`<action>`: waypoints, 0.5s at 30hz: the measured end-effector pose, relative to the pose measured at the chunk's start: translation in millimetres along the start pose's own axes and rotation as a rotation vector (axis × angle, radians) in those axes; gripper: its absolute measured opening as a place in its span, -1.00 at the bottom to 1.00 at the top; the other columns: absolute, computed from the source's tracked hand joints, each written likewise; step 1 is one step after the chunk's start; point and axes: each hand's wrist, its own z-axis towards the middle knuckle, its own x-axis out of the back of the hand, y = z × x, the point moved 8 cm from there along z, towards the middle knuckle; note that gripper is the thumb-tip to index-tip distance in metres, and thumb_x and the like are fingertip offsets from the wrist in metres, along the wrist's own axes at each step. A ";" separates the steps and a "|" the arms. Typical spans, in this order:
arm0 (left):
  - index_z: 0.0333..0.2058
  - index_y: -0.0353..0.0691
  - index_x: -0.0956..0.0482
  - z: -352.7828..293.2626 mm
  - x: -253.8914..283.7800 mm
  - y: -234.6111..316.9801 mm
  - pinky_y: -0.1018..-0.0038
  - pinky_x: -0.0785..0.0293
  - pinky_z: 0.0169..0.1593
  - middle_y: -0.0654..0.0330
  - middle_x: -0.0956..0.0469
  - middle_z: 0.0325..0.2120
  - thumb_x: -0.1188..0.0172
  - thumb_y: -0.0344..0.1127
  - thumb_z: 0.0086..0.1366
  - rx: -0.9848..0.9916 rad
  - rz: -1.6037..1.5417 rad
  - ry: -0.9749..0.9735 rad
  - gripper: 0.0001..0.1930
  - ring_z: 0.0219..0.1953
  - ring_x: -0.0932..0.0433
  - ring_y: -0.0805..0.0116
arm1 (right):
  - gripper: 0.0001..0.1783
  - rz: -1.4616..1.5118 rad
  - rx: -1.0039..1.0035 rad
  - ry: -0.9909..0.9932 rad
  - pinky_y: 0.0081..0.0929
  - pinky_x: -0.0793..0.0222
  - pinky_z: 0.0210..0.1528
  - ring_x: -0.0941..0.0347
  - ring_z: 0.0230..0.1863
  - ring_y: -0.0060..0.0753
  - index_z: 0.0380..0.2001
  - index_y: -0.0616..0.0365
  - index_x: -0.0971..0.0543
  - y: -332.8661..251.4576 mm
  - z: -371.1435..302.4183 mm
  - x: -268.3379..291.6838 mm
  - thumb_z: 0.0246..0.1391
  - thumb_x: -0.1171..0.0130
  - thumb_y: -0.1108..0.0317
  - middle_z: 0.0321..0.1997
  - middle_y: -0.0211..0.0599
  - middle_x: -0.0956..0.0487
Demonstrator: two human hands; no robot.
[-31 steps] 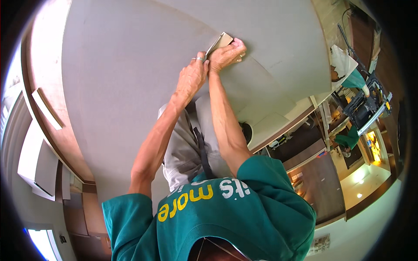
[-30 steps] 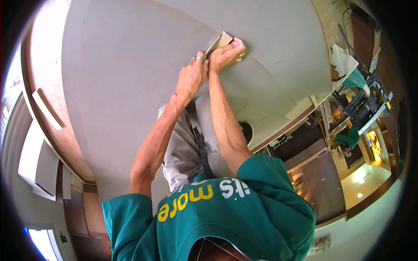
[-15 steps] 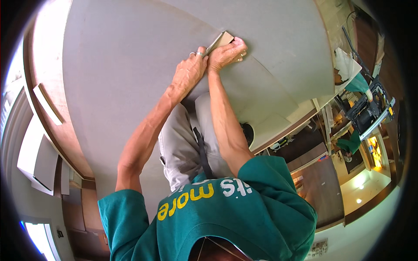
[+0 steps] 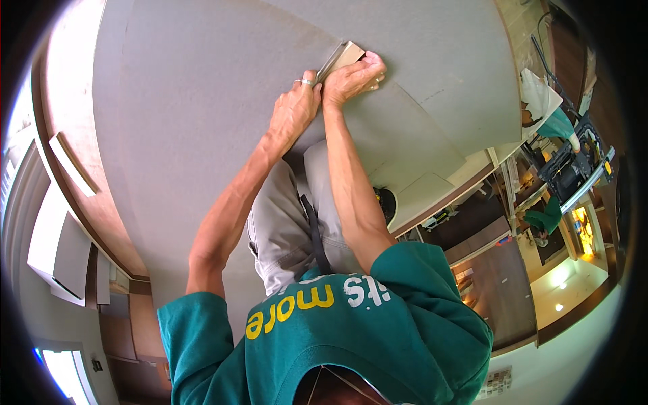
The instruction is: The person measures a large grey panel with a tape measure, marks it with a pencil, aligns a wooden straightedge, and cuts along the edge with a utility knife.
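Note:
A large grey sheet (image 4: 202,88) lies flat before me. On it, near its far middle, is a small pale wooden block (image 4: 349,55), and my right hand (image 4: 354,77) curls round its near side. Along the block's left edge runs a slim, metal-coloured tool (image 4: 331,61); its exact kind does not show. My left hand (image 4: 295,108), with rings on a finger, is closed on the tool's near end. The two hands almost touch at the wrist of the right one. My right fingertips are partly hidden from view.
A seam line crosses the sheet right of my hands. Beside my right knee sits a dark round object (image 4: 385,202). A pale wooden strip (image 4: 73,164) lies on the board at left. At far right stand a black machine (image 4: 574,162) and another person in green (image 4: 545,216).
The tool's far end has swung slightly left, off the top of the block, and the block's far end sits a little higher in view. Both hands keep nearly the same place and grip.

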 end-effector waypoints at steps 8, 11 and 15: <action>-0.03 -0.19 -0.25 0.6 0.5 1.4 -0.08 -0.48 -0.36 -0.24 -0.56 -0.38 0.01 -0.22 0.42 0.003 0.060 -0.015 -0.74 -0.38 -0.55 -0.33 | -0.82 -0.018 0.029 -0.020 -0.10 -0.10 0.12 -0.36 -0.04 -0.15 -0.15 0.17 -0.36 -0.6 -1.5 -1.4 0.23 0.22 0.50 -0.15 -0.17 -0.48; -0.08 -0.20 -0.25 1.8 2.3 1.4 -0.06 -0.49 -0.38 -0.21 -0.56 -0.41 0.01 -0.22 0.42 0.007 0.132 -0.039 -0.76 -0.40 -0.56 -0.30 | -0.82 0.019 0.011 -0.019 -0.12 -0.08 0.11 -0.35 -0.03 -0.16 -0.15 0.14 -0.37 -3.0 -1.4 -1.0 0.22 0.19 0.49 -0.19 -0.21 -0.49; -0.09 -0.19 -0.26 -25.8 2.5 -27.3 -0.04 -0.53 -0.37 -0.18 -0.56 -0.41 0.04 -0.19 0.43 0.045 0.209 -0.118 -0.77 -0.41 -0.57 -0.27 | -0.82 -0.007 0.031 0.036 -0.14 -0.06 0.09 -0.34 -0.06 -0.17 -0.17 0.11 -0.39 -0.2 -1.5 -0.7 0.21 0.17 0.51 -0.21 -0.25 -0.50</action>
